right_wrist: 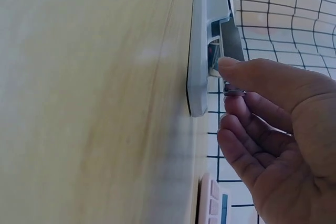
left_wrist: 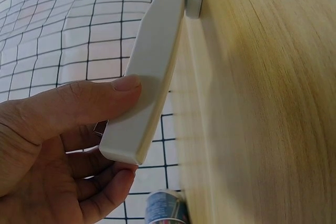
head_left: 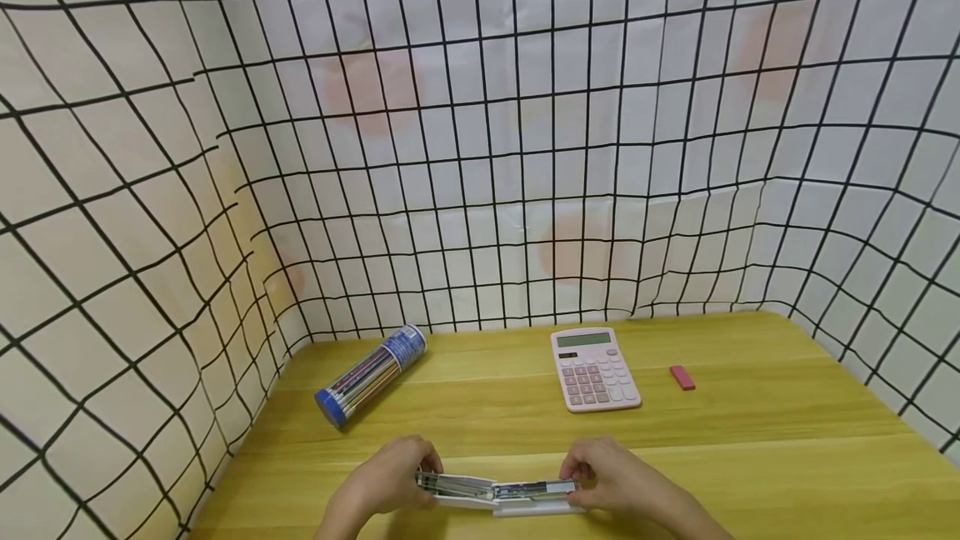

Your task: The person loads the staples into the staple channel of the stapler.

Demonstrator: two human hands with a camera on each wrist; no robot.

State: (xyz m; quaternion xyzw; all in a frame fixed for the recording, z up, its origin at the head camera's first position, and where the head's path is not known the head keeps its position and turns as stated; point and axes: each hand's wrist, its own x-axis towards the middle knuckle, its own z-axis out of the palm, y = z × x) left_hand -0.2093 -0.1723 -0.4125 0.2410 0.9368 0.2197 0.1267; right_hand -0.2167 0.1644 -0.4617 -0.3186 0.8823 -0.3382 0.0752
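Note:
A white stapler (head_left: 538,510) lies folded open near the table's front, its metal inside showing. My left hand (head_left: 392,475) grips the free end of its white top cover (left_wrist: 152,61), thumb on the outer face and fingers beneath. The cover slants up from the hinge in the left wrist view. My right hand (head_left: 618,480) pinches the end of the metal staple magazine (right_wrist: 232,43) between thumb and fingers. That magazine stands a little apart from the white base (right_wrist: 197,66), which is close over the wooden tabletop.
A clear tube of pencils (head_left: 371,375) with a blue end cap lies at the back left. Behind the stapler to the right is a pink calculator (head_left: 596,369), and a small red-pink block (head_left: 682,377) lies beyond it. Grid-patterned cloth walls (head_left: 480,148) stand around the wooden table (head_left: 750,440).

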